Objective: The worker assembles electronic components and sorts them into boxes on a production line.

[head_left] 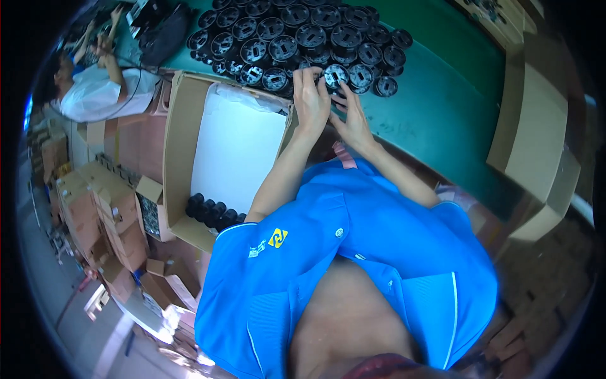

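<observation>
- In the head view, a round black cup [336, 76] sits on the green table [442, 104], at the near edge of a big bunch of black cups [284, 47].
- The left hand [310, 104] is just to the left of this cup. Its fingers point away from the person, into the near edge of the bunch. I cannot tell if it holds anything, because the fingertips are mixed in with the dark cups.
- The right hand [353, 120] is on the near side of the cup, a bit to the right. Its fingers are a little apart and reach up close to the cup's near edge. I cannot tell if they touch it or grip it.
- The cup's round, shiny end faces up. So its long middle line stands up from the table and does not lie along it. The way its slot runs is too small to tell.
- Left of the arms is a brown box [178, 139] with a white sheet [237, 139] inside. Small black tubes [214, 211] lie in the box's near end.
- Another brown box [535, 120] is at the far right, well apart from both hands.
</observation>
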